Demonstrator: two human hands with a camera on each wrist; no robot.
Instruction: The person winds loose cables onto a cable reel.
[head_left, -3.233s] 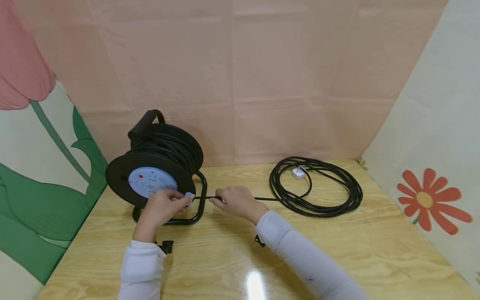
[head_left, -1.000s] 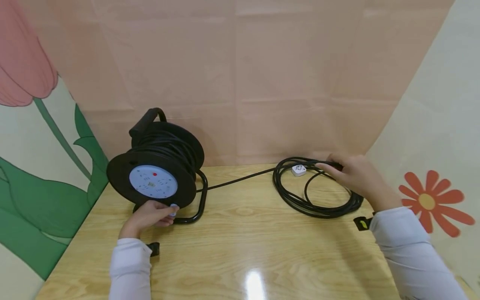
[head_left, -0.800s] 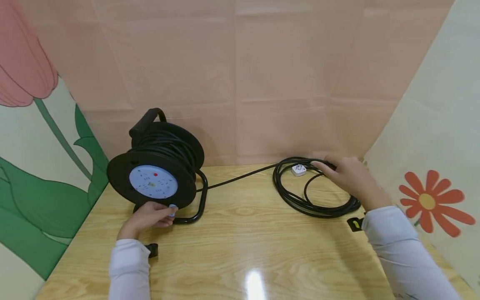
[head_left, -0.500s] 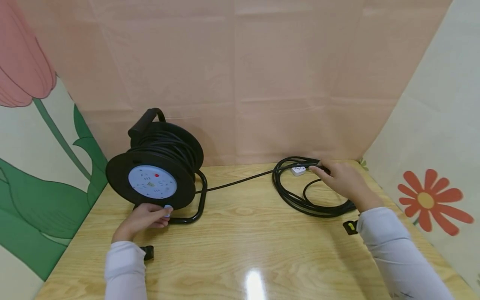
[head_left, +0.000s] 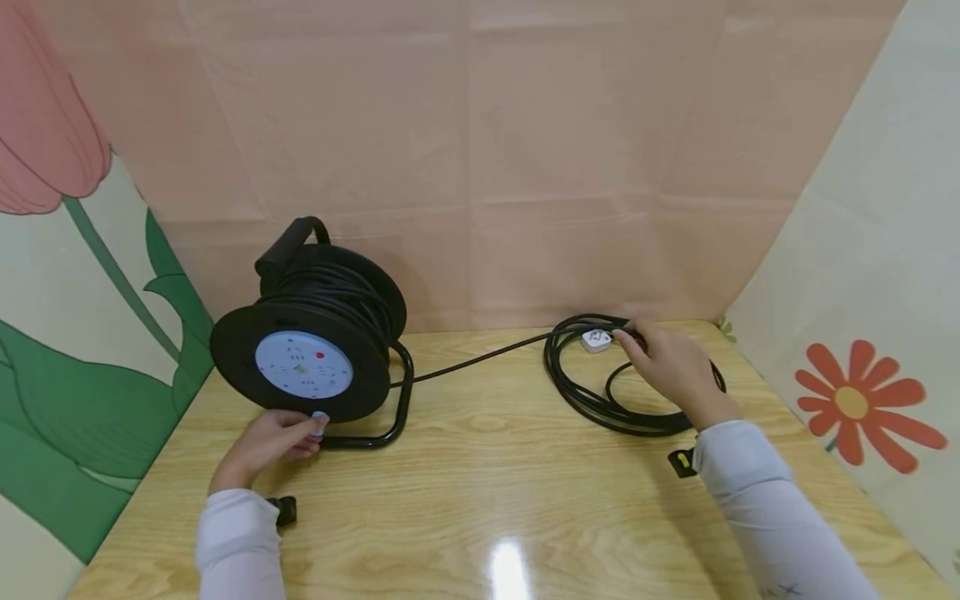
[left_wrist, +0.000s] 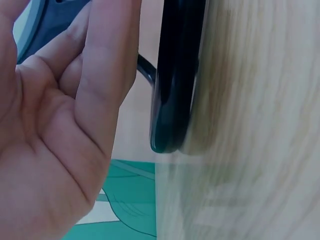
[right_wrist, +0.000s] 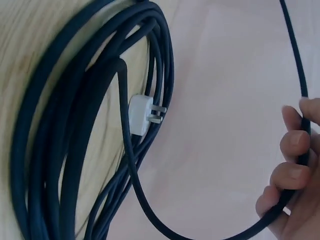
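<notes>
Pinching, between thumb and fingers of the left hand (head_left: 258, 446), a pale blue knob (head_left: 319, 423) on the lower rim of a black reel (head_left: 315, 321) set upright on the table (head_left: 480, 492). Stretching rightward from there as a single black cord (head_left: 480, 359), across to a coil (head_left: 637, 428) lying flat. Showing a white plug (head_left: 596, 340) inside it. Gripping the cord above the coil in curled fingers of the right hand (head_left: 675, 367).
</notes>
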